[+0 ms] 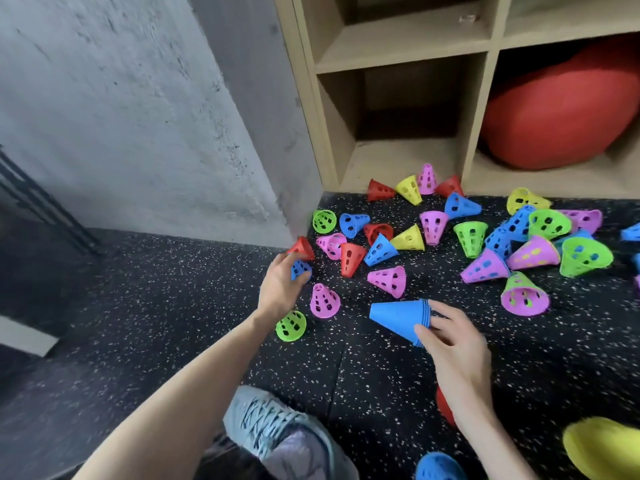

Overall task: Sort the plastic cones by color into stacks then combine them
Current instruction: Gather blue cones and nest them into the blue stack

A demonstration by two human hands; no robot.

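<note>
My left hand [282, 278] is closed around one loose blue cone [300, 269], fingers curled over it, with a red cone [302, 248] lying against my fingertips just beyond. My right hand [450, 341] pinches the wide end of the blue stack [398, 318], thumb under the rims and fingers over them.

The relation that governs the next move: the blue stack lies on its side between my two hands, its long axis running roughly left to right. Its narrow tip points toward my left hand; its open base faces my right palm. The loose blue cone sits up and to the left of that tip, near it but not touching.

Judgement: the loose cone must seat over the tip, so its open mouth has to face right, in line with the stack's axis. My left hand is the nearer one and already carries it; my right hand needs only to steady the stack. I cannot tell which way the held cone's mouth faces now.

Remaining cones [433, 226], in mixed colours, lie scattered on the floor [173, 306] beyond both hands, mostly ahead of my right. The sorting looks to be at an early stage.
</note>
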